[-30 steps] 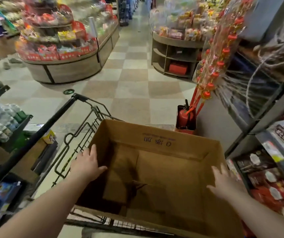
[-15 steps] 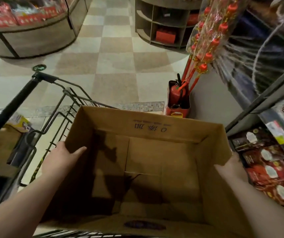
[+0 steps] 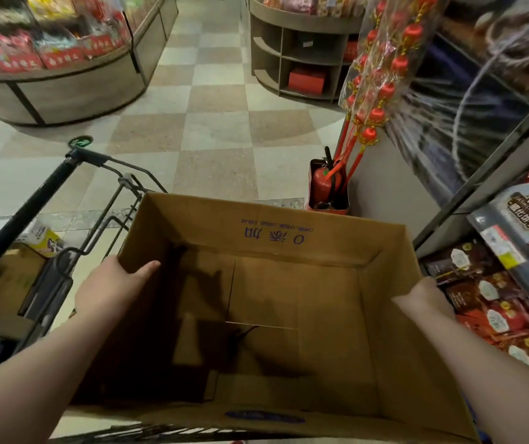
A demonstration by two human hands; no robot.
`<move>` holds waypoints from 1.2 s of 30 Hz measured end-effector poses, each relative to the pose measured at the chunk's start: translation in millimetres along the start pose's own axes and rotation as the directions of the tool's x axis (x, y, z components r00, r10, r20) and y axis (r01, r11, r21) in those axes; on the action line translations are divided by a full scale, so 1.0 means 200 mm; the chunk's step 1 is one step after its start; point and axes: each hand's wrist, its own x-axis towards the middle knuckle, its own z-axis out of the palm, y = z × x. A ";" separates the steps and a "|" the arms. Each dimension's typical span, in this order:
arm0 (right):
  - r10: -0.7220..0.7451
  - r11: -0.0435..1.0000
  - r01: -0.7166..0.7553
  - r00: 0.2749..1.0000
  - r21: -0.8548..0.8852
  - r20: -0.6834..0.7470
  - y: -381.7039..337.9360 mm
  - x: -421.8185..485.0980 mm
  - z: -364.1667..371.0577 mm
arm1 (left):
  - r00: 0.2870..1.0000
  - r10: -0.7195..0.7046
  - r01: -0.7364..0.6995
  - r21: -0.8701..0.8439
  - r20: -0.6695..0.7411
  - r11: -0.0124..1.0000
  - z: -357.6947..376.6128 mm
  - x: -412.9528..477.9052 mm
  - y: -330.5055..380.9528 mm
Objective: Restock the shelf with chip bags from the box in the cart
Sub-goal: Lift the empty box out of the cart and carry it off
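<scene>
A large open cardboard box [image 3: 266,225] fills the middle of the view, sitting in the black wire cart [image 3: 96,225]. Its inside shows only bare cardboard and shadow; no bags are visible in it. My left hand [image 3: 109,285] grips the box's left wall, thumb hooked over the rim to the inside. My right hand [image 3: 423,298] holds the right wall from outside, its fingers hidden behind the cardboard. The shelf [image 3: 509,274] at the right carries dark and red snack bags [image 3: 493,309].
A red fire extinguisher [image 3: 325,184] stands in a holder on the floor just beyond the box. Red lantern strings [image 3: 381,84] hang at the shelf's end. Round display stands [image 3: 64,75] sit further up the checkered aisle. A cardboard carton [image 3: 3,280] lies at the left.
Both hands went from hovering over the box's rim to gripping its two side walls. The box now appears closer and larger in view.
</scene>
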 end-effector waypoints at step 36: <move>0.251 0.944 -0.114 0.859 0.310 -0.447 0.78 -1.37 -0.79 | 0.874 0.485 -0.474 -0.284 -0.032 0.834 -0.68 -0.45 0.24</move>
